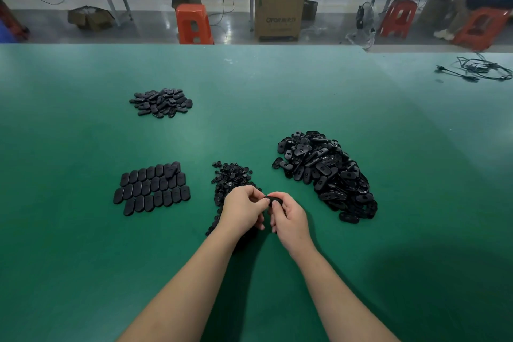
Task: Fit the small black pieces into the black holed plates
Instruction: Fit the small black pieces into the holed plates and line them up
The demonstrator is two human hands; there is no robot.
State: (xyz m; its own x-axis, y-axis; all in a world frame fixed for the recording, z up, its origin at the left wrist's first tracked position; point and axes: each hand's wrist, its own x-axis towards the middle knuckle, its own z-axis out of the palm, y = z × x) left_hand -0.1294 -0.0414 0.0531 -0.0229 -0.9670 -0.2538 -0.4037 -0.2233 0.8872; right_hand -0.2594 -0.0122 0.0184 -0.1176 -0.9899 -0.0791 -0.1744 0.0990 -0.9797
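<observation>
My two hands meet just in front of me over the green table [277, 91]. My right hand [288, 219] grips a black holed plate [274, 199] with curled fingers. My left hand [244, 209] pinches at the plate's left end; whether a small piece is under its fingertips is hidden. A heap of small black pieces [230, 178] lies just behind and under my left hand. A large pile of black holed plates [327, 172] sits to the right.
Neat rows of black plates [152, 187] lie flat to the left, and a smaller loose pile of plates [161, 103] sits farther back left. A black cable [483, 69] lies at the far right. Orange stools, cardboard boxes and workbenches stand beyond the table.
</observation>
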